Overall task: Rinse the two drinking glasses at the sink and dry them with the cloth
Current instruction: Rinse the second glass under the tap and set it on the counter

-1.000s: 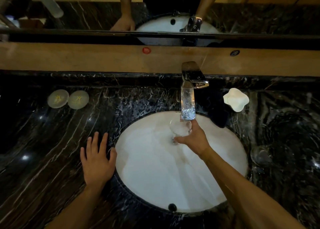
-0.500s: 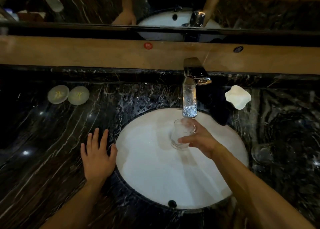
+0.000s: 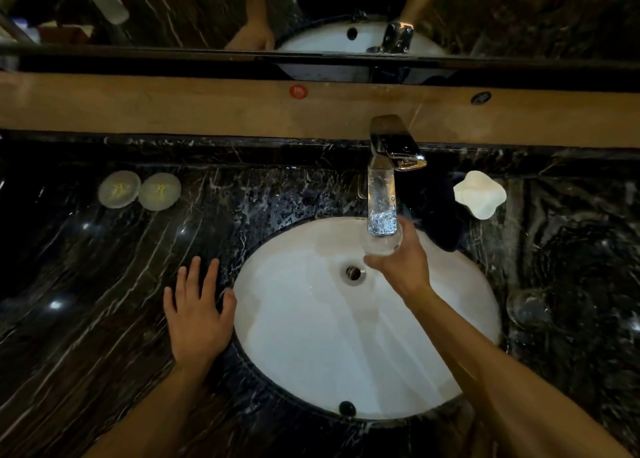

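Note:
My right hand [image 3: 403,262] grips a clear drinking glass [image 3: 382,244] over the white sink [image 3: 277,319], right under the running tap [image 3: 391,146]. Water streams from the spout into the glass. My left hand [image 3: 197,314] rests flat, fingers spread, on the black marble counter [image 3: 86,301] at the sink's left rim. A second clear glass [image 3: 528,308] stands on the counter to the right of the sink. A dark cloth [image 3: 445,225] lies behind the sink, right of the tap, hard to make out against the marble.
Two round pale coasters [image 3: 138,191] lie on the counter at the back left. A white soap dish [image 3: 479,194] sits at the back right. A mirror above the tan ledge reflects the sink and arms. The drain [image 3: 355,272] is open.
My right hand has moved the glass up and to the right, from beside the stream to directly under the spout. The left hand has stayed put.

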